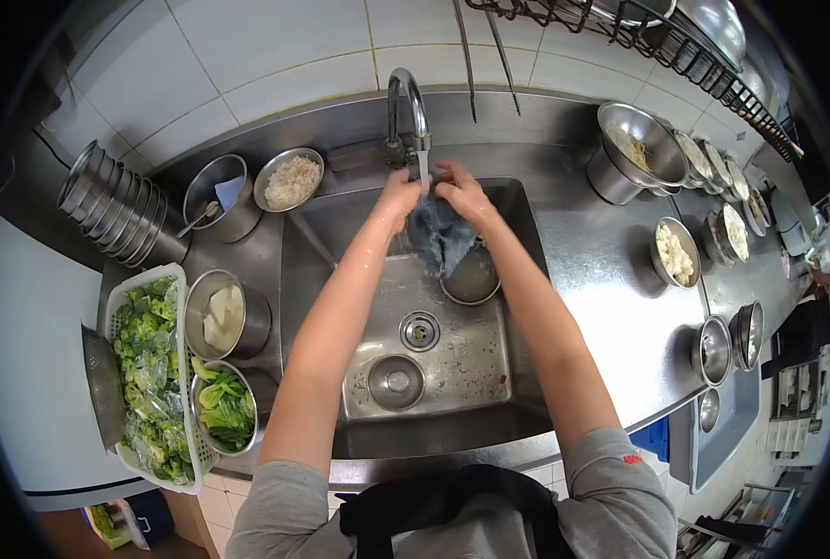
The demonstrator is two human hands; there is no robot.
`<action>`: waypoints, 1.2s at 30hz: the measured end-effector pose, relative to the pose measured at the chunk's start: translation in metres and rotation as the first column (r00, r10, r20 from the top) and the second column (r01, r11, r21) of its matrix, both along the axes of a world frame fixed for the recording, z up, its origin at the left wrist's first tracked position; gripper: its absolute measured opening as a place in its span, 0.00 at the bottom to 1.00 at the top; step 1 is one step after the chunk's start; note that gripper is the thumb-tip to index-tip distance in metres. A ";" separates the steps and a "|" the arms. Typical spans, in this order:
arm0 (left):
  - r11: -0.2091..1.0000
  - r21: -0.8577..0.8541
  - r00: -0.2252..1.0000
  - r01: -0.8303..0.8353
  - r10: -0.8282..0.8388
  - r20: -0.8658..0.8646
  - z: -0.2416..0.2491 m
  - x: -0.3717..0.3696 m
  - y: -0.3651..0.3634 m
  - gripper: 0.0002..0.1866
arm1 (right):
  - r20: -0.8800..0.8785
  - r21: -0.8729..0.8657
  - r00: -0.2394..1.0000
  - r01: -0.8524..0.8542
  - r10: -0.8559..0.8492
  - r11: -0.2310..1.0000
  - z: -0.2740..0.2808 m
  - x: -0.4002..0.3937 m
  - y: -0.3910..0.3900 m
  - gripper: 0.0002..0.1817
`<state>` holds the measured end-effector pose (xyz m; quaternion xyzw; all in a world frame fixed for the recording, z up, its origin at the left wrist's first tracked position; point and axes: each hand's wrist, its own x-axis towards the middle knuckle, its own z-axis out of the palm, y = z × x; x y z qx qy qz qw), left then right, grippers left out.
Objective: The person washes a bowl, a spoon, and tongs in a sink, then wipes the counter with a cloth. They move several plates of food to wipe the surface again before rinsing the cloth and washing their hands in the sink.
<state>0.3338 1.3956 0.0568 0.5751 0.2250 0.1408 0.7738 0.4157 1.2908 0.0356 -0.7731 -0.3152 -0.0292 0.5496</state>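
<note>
A wet blue-grey cloth (440, 240) hangs below the tap (421, 126) in the stream of water. My left hand (400, 198) grips its upper left side, and my right hand (464, 197) has hold of the upper right. Both sets of fingers are partly hidden by the cloth and the water. Beneath the cloth, a metal bowl (472, 287) stands in the sink (364, 391), close to my right forearm. Nearer to me in the basin are the drain (420, 331) and a small round metal dish (395, 382).
To the left stand a basket of broccoli (149, 373), a bowl of leafy greens (226, 405), a pot with pale pieces (221, 317), a bowl of rice (292, 181) and stacked metal containers (117, 205). Rightward are a large bowl (640, 149) and a bowl of cauliflower (675, 253).
</note>
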 end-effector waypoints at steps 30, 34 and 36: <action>0.587 0.657 0.874 0.473 -0.221 -0.433 -0.007 0.031 0.003 0.18 | -0.022 -0.211 0.951 -0.306 0.309 0.928 -0.014 0.013 -0.034 0.41; 0.755 0.597 0.954 0.273 -0.134 -0.267 0.015 0.028 -0.004 0.16 | -0.393 0.502 0.728 -0.342 0.562 0.794 -0.001 -0.039 -0.021 0.50; 0.918 0.340 0.978 0.205 -0.181 -0.102 0.018 0.025 0.008 0.16 | -0.359 0.457 0.835 -0.232 0.416 0.859 -0.043 -0.045 0.011 0.47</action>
